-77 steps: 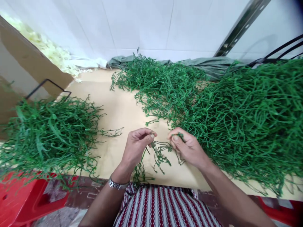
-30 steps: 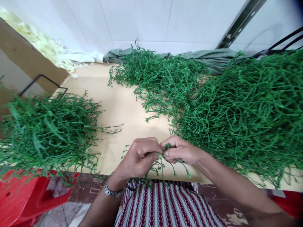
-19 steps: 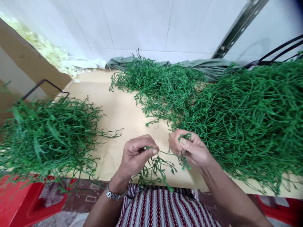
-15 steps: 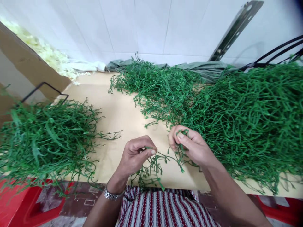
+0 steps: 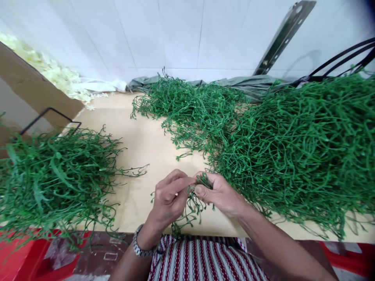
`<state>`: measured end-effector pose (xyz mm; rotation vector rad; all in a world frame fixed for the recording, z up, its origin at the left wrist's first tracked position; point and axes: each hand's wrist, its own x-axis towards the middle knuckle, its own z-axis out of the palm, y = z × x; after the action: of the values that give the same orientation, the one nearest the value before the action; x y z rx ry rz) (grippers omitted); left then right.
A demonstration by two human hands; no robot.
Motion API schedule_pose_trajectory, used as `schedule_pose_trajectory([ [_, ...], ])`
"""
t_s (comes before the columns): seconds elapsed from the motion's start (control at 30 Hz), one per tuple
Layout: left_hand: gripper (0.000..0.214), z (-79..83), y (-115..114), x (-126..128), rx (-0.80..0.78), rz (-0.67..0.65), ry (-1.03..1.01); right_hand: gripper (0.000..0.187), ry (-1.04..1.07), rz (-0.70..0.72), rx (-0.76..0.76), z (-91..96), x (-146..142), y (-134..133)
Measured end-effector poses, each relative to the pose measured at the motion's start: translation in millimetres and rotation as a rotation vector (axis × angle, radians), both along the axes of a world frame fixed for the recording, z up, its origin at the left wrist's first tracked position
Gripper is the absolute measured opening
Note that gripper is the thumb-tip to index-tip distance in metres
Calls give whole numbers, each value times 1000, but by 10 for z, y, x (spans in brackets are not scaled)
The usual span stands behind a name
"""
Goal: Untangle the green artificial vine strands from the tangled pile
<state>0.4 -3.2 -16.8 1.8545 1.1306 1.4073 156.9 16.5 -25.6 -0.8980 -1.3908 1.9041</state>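
Close together in front of my body, both hands work on thin green artificial plant stems (image 5: 191, 208). My left hand (image 5: 171, 195), with a metal watch above its wrist, is closed in a pinch on the stems. Fingers and thumb of my right hand (image 5: 221, 195) are closed around a small bunch of the same sprigs (image 5: 204, 179). Several loose ends dangle below the fingers toward the table edge. Exactly where the two hands' stems join is hidden by the fingertips.
A large pile of green stems (image 5: 304, 156) lies right, joining a smaller heap (image 5: 193, 105) at the back. Leafier green stems (image 5: 61, 179) lie left, beside a cardboard box (image 5: 35, 82) and bent black wire (image 5: 49, 109). Pale flowers (image 5: 55, 74) lie behind. Red stools (image 5: 23, 253) stand below.
My hands have come together: the right moved left and slightly down, the left slightly right. The stems that stretched between them are now gathered at the fingertips. The view shifted slightly.
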Motion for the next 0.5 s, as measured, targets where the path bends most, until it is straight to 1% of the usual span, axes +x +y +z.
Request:
schedule_pose_trajectory([
  [0.1, 12, -6, 27, -2, -148, -126, -166, 38, 53, 14, -65, -44, 16, -4],
  [0.2, 8, -18, 32, 4, -348, -194, -364, 36, 46, 71, -22, -29, 41, 2],
  [0.27, 8, -27, 14, 25, -444, -194, -505, 36, 34, 92, 34, 0, 46, 7],
  [0.33, 10, -29, -10, 62, -503, -174, -630, 38, 69, 93, 49, 28, 30, 8],
  [0.4, 13, -20, -31, 109, -522, -143, -728, 39, 153, 86, 6, 45, -5, 4],
  [0.5, 17, 8, -44, 167, -533, -113, -815, 37, 233, 78, -81, 51, -58, 5],
])
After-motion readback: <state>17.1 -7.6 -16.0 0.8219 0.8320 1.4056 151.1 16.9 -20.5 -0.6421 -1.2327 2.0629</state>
